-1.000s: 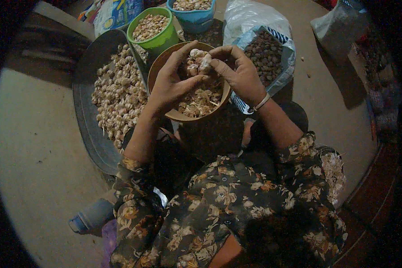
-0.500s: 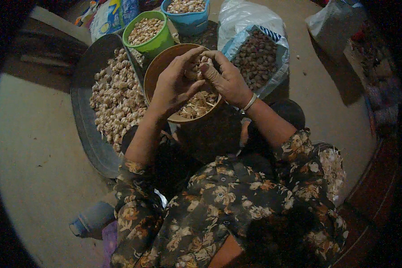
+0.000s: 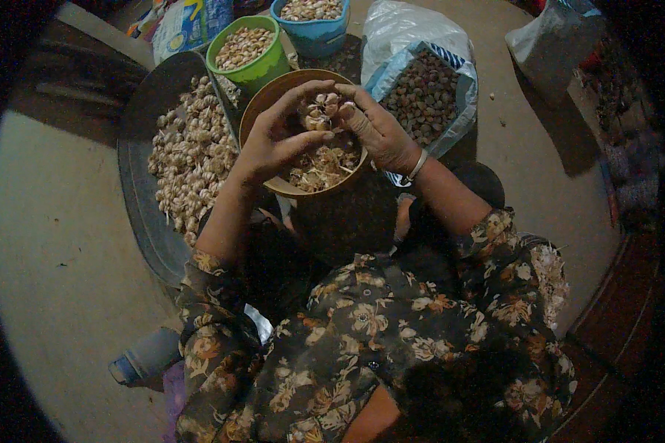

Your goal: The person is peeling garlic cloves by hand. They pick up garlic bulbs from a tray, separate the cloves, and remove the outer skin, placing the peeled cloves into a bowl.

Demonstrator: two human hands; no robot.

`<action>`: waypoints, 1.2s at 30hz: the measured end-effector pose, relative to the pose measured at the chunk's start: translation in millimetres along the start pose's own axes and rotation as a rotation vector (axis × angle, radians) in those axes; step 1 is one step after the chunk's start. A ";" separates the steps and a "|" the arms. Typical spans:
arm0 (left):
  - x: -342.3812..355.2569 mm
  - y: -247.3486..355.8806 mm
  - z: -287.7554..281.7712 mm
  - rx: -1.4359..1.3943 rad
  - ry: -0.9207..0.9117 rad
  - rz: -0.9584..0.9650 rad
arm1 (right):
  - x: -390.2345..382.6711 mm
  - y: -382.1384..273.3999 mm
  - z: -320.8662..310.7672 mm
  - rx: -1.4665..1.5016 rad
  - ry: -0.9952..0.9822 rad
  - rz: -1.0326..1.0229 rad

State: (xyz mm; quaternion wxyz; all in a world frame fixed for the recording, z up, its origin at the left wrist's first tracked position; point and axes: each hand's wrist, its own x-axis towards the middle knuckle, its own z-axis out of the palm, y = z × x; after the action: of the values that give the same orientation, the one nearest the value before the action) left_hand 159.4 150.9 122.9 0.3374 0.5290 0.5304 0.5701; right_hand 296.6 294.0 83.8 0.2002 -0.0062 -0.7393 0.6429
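Observation:
Both hands meet above a round tan tub point(image 3: 250, 118) with dry garlic skins and stalks point(image 3: 324, 168) in it. Between them is a garlic bulb point(image 3: 318, 114), its cloves partly spread. My left hand point(image 3: 267, 142) curls round the bulb from the left, fingers over its far side and thumb below it. From the right, my right hand point(image 3: 383, 134) grips the bulb's cloves with thumb and fingers; a pale bracelet point(image 3: 418, 164) circles that wrist. The fingertips partly hide the bulb.
Whole garlic bulbs point(image 3: 193, 148) heap on a dark oval tray point(image 3: 142, 214) at left. Ahead stand a green bucket point(image 3: 273, 70) and a blue bucket point(image 3: 325, 40) of cloves. A plastic sack point(image 3: 465, 96) of darker cloves stands right. A bluish cylinder point(image 3: 146, 358) lies lower left.
The hands have parted slightly and the right thumb has shifted, so more of the garlic bulb shows between them. The left hand has moved a little left.

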 end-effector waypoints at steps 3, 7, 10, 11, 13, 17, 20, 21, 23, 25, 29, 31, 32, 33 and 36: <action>2.1 0.7 -1.8 -0.144 0.026 -0.100 | -0.3 -14.1 -2.2 0.311 0.033 0.265; 3.4 4.3 1.9 -0.344 0.040 -0.173 | 5.4 -4.4 -11.2 0.331 0.019 0.302; 4.6 7.3 3.9 -0.265 0.002 -0.153 | 5.7 -11.9 -5.2 0.308 0.084 0.334; 5.2 6.4 4.5 -0.274 -0.005 -0.153 | 6.4 -5.6 -3.9 0.270 0.106 0.251; 6.1 3.7 5.4 -0.291 -0.014 -0.149 | 4.8 0.9 -3.4 0.203 0.148 0.205; 4.3 7.8 7.7 -0.346 -0.060 -0.199 | -0.7 3.5 -3.3 0.308 0.300 0.384; -3.4 3.9 8.8 -0.229 0.007 -0.227 | -17.8 28.9 -3.4 0.476 0.261 0.587; -5.6 6.5 6.6 -0.225 0.066 -0.256 | -33.2 46.1 -4.5 0.422 0.192 0.703; -2.9 13.8 4.6 -0.228 0.205 -0.290 | -44.9 74.2 -10.5 0.387 0.124 0.887; -2.2 14.1 0.9 -0.226 0.348 -0.311 | -36.9 70.1 -9.2 0.444 0.088 1.036; 9.5 30.2 0.4 -0.412 0.330 -0.295 | 118.1 26.5 -55.1 0.347 0.278 0.612; 12.3 26.6 2.6 -0.308 0.316 -0.293 | 148.8 0.7 -56.4 0.381 0.432 0.565; 14.0 27.7 3.5 -0.258 0.305 -0.291 | 150.7 1.8 -57.5 0.340 0.442 0.525; 9.5 21.4 6.4 -0.215 0.284 -0.275 | 139.5 16.1 -55.4 0.332 0.380 0.528; 2.2 18.5 7.1 -0.498 0.309 -0.349 | 87.9 38.8 -42.0 0.524 0.265 0.588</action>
State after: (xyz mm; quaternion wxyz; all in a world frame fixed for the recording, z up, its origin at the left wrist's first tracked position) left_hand 169.0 150.8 140.4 0.4643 0.2389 0.5022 0.6893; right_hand 218.9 364.0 76.1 0.0964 -0.2486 -0.4853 0.8327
